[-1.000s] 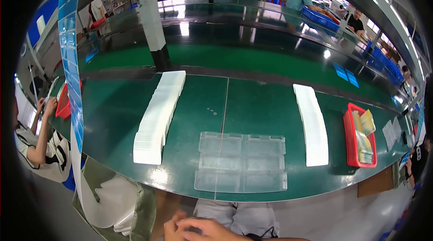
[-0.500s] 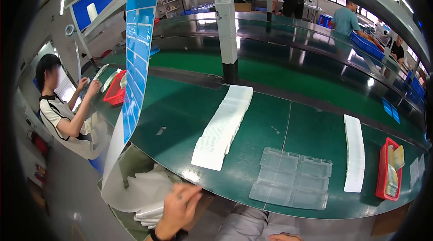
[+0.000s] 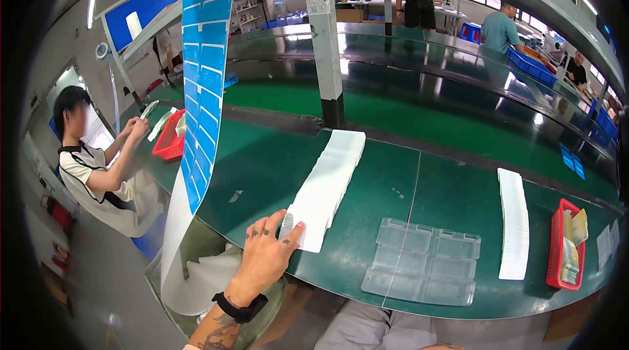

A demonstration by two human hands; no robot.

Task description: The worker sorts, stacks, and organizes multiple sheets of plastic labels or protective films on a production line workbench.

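My left hand (image 3: 265,258), with a black wristband, reaches over the table's front edge. Its fingers and thumb are apart, touching the near left end of a long row of overlapping white cards (image 3: 331,179). Whether it pinches a card is not plain. Of my right hand (image 3: 443,347) only a sliver shows at the lower edge, by my grey-clad legs; its fingers are hidden. Clear plastic trays or cases (image 3: 424,261) lie flat right of the row. Farther right is a second row of white cards (image 3: 513,225).
Left of my hand hangs a long strip of blue labels (image 3: 204,75), its white backing curling into a green bin (image 3: 262,324). A red basket (image 3: 557,245) stands at the table's right. A grey post (image 3: 321,42) rises behind the cards. A person (image 3: 98,160) works at left.
My left hand has moved up and forward from the table's front edge onto the near end of the card row. The right hand has sunk almost out of view.
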